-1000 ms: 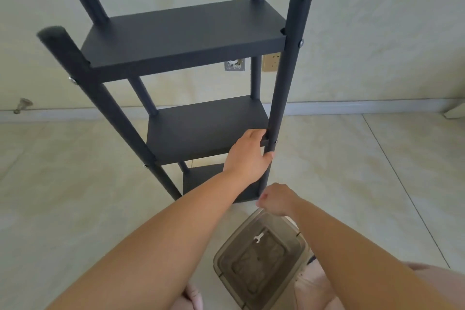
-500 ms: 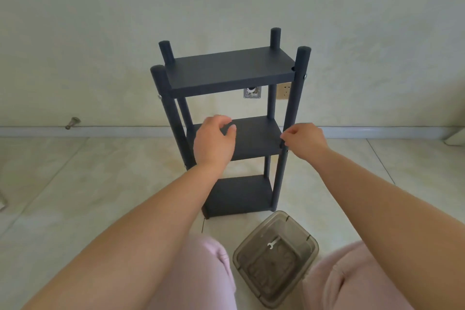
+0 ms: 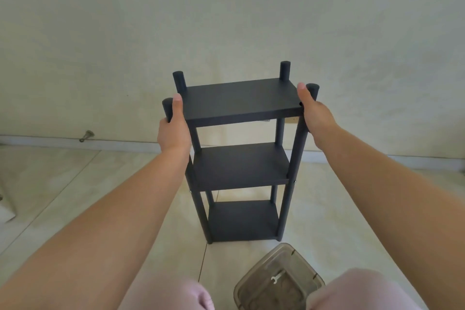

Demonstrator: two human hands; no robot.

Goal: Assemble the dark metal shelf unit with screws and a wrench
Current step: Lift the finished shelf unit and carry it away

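Left hand and right hand gripped front posts of upright shelf unit; wrench lay in plastic box on floor.

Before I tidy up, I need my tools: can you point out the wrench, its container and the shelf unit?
wrench [image 3: 276,278], head view, middle of its shank.
container [image 3: 247,287], head view, left rim.
shelf unit [image 3: 239,98], head view, top shelf surface.

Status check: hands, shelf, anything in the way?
Left hand and right hand grip the front posts. Dark metal three-tier shelf unit upright on the floor. Small silver wrench in the clear plastic box; nothing blocking.
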